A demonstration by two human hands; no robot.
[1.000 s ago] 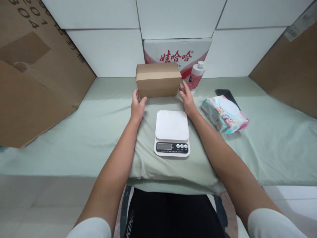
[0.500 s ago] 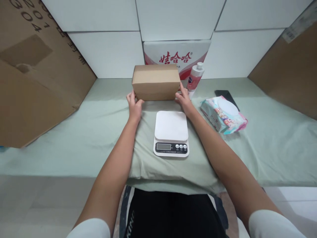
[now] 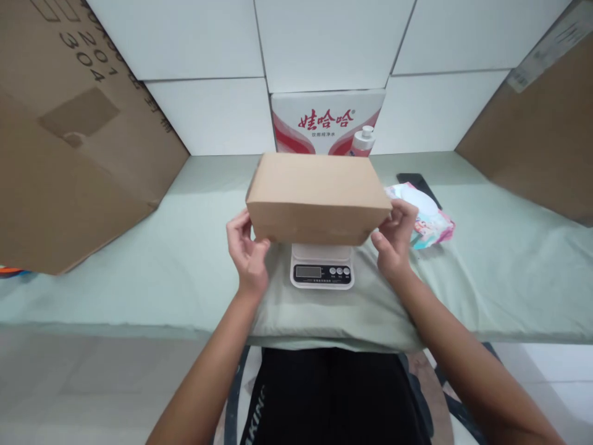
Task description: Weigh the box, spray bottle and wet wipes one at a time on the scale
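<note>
With both hands on it, I've got the cardboard box (image 3: 319, 196) held in the air, over the kitchen scale (image 3: 322, 270). Left hand (image 3: 245, 247) clamps the box's left end, fingers wrapped at the lower corner. Right hand (image 3: 393, 238) clamps the right end, thumb on the near face. Box sits level, long side across my view, closed. It covers most of the scale's platform; only the near strip with display and buttons shows below it. Can't tell whether the box touches the platform.

Scale rests on the green sheet (image 3: 139, 272). At 2 o'clock from the scale: wipes pack (image 3: 428, 219), partly behind my right hand, with a dark phone (image 3: 419, 184) just beyond it. At 12 o'clock, behind the box: white bottle (image 3: 364, 141), only its top showing, against a red-and-white carton (image 3: 324, 120). Brown cardboard panels (image 3: 69, 142) lean at 10 and 2 o'clock.
</note>
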